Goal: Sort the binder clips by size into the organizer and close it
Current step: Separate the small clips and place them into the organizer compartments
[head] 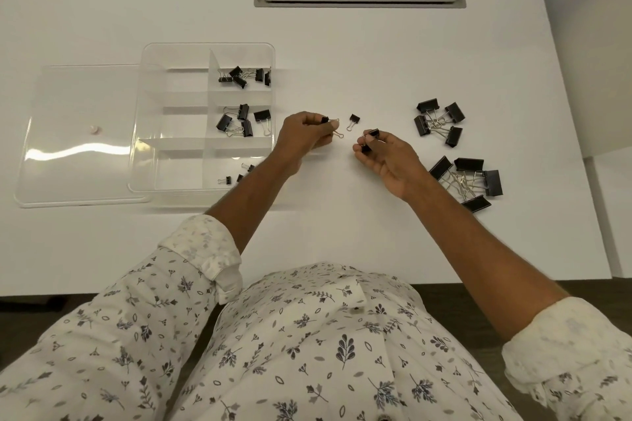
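The clear organizer (pixel 273 56) sits toward the left edge of the white tabletop (pixel 342 61), open, with its clear lid (pixel 82 167) lying flat just beside it on the left-edge side. In its right-hand column, the 2nd compartment from the far edge holds about 5 black binder clips (pixel 238 81). The next compartment holds about 5 somewhat larger clips (pixel 224 123). The nearest compartment holds a few tiny clips (pixel 228 180), partly hidden by the left forearm.

Toward the right edge lie 2 heaps of large clips, a far heap (pixel 455 112) and a near heap (pixel 492 183), about 5 in each.

Both arms reach out over the middle of the tabletop, sleeves rolled up. The left hand (pixel 304 135) is just beside the organizer's right wall, fingers curled, pinching 1 small clip (pixel 325 120) with its wire handles pointing right. The right hand (pixel 390 161) is palm-up, its fingers curled round small black clips (pixel 373 133); how many I cannot tell. A loose clip (pixel 354 119) lies on the tabletop between the 2 hands.
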Tool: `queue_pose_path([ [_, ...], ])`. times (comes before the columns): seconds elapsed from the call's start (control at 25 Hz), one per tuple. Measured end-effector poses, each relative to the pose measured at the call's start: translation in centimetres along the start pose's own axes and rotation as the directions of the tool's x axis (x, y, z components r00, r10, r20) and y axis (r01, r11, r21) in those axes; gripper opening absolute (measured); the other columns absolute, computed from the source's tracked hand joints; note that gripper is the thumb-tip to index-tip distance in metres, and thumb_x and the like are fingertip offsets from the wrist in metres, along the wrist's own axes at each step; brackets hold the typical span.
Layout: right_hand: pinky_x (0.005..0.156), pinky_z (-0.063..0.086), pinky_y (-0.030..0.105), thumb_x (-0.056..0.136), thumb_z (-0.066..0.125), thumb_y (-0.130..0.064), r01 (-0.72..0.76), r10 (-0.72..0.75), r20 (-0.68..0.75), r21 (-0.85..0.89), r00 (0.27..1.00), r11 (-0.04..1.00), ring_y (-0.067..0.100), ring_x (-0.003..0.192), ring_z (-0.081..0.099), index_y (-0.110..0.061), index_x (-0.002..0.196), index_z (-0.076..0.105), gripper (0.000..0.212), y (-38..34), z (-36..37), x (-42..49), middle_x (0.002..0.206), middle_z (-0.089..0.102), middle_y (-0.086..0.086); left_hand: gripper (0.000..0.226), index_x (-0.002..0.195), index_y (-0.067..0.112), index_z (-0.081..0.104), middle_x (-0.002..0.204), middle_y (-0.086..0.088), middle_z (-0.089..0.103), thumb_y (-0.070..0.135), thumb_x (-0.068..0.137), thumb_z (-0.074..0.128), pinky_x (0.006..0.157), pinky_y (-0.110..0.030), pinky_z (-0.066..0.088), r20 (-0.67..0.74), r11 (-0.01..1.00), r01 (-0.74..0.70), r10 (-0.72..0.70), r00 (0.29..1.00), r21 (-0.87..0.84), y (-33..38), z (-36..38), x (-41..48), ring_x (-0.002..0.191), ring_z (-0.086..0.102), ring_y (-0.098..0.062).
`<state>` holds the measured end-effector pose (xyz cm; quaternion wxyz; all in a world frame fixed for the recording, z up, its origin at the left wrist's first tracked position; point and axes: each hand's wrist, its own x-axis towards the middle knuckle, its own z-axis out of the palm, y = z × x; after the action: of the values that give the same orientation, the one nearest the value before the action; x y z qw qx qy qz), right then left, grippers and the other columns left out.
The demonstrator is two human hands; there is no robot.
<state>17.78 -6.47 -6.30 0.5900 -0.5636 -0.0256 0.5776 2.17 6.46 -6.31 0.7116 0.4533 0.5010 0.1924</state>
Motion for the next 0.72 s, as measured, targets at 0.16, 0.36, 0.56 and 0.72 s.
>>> queue_pose_path([
  [0.16,0.096,0.059,0.036,0.099,0.049,0.006,-0.04,0.037,0.049,0.064,0.998,0.997,0.026,0.1,0.068,0.001,0.116,0.061,0.021,-0.7,1.0,-0.1,0.108,0.068,0.015,0.025,0.11,0.001,0.066,0.09,-0.005,0.071,0.01,0.09,0.079,0.079,-0.022,0.06,0.094,0.975,0.068,-0.049,0.994,-0.212,1.0,-0.6,-0.2,0.079,0.069,-0.013],
  [0.36,0.107,0.052,0.038,0.095,0.055,-0.001,-0.102,0.084,0.157,0.108,0.984,0.989,0.027,0.11,0.067,-0.003,0.115,0.063,0.022,-1.6,3.5,-0.3,0.116,0.068,0.015,0.011,0.105,0.003,0.069,0.093,-0.005,0.07,0.005,0.095,0.072,0.083,-0.02,0.061,0.081,0.915,0.077,-0.048,0.996,-0.395,2.9,-2.7,-1.0,0.085,0.068,-0.012],
  [0.56,0.109,0.05,0.039,0.099,0.047,-0.005,-0.107,0.082,0.248,0.089,0.965,0.99,0.03,0.116,0.065,-0.002,0.12,0.059,0.025,-2.5,9.2,0.8,0.122,0.066,0.017,0.004,0.096,0.004,0.072,0.084,-0.002,0.074,0.003,0.093,0.073,0.075,-0.017,0.06,-0.062,0.88,0.011,-0.046,0.997,-0.475,5.7,-7.9,-1.5,0.08,0.07,-0.011],
  [0.72,0.103,0.054,0.038,0.103,0.048,-0.009,-0.119,0.09,0.275,0.09,0.957,0.989,0.032,0.116,0.065,0.0,0.12,0.06,0.023,-2.9,15.6,2.3,0.123,0.064,0.019,0.006,0.097,0.003,0.072,0.085,-0.003,0.073,0.002,0.091,0.074,0.076,-0.018,0.059,-0.173,0.873,-0.096,0.014,0.985,-0.479,8.5,-12.9,-0.9,0.076,0.071,-0.009],
])
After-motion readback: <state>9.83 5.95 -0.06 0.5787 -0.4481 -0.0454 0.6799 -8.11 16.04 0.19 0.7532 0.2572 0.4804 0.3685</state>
